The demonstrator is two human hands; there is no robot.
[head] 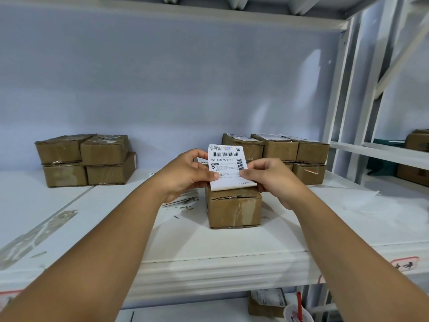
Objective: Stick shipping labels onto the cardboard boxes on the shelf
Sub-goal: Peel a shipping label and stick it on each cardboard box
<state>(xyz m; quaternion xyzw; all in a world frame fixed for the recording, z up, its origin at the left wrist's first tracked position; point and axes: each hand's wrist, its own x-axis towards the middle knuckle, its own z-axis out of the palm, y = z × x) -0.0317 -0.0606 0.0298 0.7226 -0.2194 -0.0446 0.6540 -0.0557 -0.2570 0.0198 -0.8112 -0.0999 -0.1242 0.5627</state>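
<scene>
- I look into a white metal shelf [232, 249] with a pale back wall; its board carries brown cardboard boxes in groups.
- One single box [234, 206] stands near the middle of the board, a little back from the front edge, and the shipping label [226, 162] is held just above its top.
- My left hand [185, 173] pinches the label at its left edge, and my right hand [274, 176] pinches the lower right part; both are closed on the paper, thumbs in front.
- I judge the label very light and soft, so it can curl or stick to itself; holding it by the edges seems best.
- The bottom edge looks doubled, maybe the backing is folding away, but I cannot tell for sure.
- The box seems light and quite stiff, with a dented top flap, so pressing there needs care.
- A left stack [86, 159] near the back edge shows no labels that I can see; a right stack [287, 156] carries white papers on top.
- The top of the single box is hidden by my hands, and the small print on the label is not readable.
</scene>
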